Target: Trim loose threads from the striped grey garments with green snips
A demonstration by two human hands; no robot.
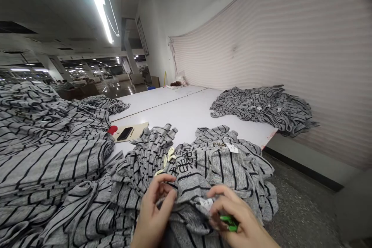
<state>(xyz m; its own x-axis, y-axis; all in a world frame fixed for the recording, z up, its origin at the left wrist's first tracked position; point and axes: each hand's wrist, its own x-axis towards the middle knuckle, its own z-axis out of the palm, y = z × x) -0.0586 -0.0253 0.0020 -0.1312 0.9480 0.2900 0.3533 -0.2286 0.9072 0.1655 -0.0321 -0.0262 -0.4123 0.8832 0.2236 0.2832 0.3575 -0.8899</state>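
The striped garment (190, 186) lay bunched between my hands, its visible length running near to far. My left hand (155, 211) curled, its grip unclear; my right hand (236, 207) clutched a green tool (229, 222).

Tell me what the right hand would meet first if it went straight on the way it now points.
Most likely the white tag on the grey striped garment; it shows just ahead of the right hand, though blur hides whether the two touch.
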